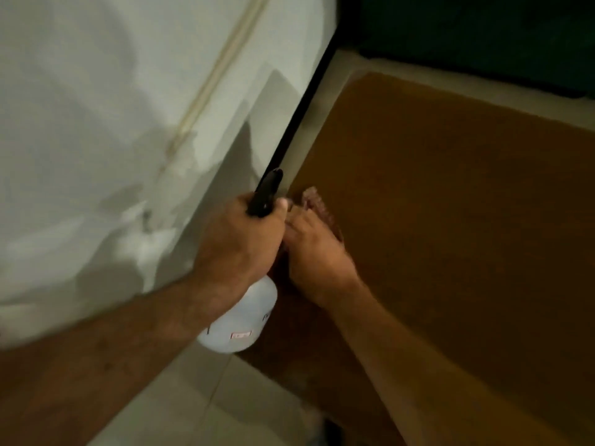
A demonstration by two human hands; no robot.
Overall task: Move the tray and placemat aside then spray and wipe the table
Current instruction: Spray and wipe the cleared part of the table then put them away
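My left hand (240, 243) has its grip clenched round the spray bottle (240, 320) at the table's (450, 220) left edge. My right hand (314, 252) grip holds a reddish cloth (317, 202) beside it; bare table spreads right.

A small red-and-white label (242, 335) on the white spray bottle (244, 317), its print too blurred to read.

White spray bottle (240, 320) with black head tilted beside brown table (450, 220), seemingly.
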